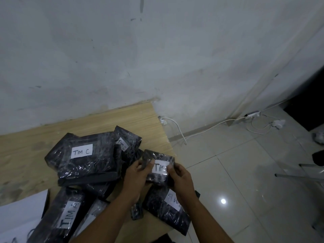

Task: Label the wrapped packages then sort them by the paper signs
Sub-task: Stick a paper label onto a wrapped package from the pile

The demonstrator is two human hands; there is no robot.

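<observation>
Two bare forearms reach up from the bottom edge, the left hand [135, 174] and right hand [180, 178] holding a small wrapped package [156, 156] between them above the right edge of a wooden tabletop [105, 120]; the left fingers [148, 164] pinch its left side, thumb on top; the right thumb lies over the end of its white label [160, 168], which reads "TIM" with the last letter covered, and the other right fingers curl behind the wrap; beneath the right wrist lies another wrapped package [164, 213], its label upside down to the camera and hard to read; at lower left a long "TIM A" package [64, 216] rests beside a white paper sheet [21, 213]; farther back a large "TIM C" package [84, 160] tops the heap, a second "TIM C" package [128, 141] just behind it; a white cable [177, 127] and power strip [252, 114] lie by the tiled floor [245, 172] at right.
</observation>
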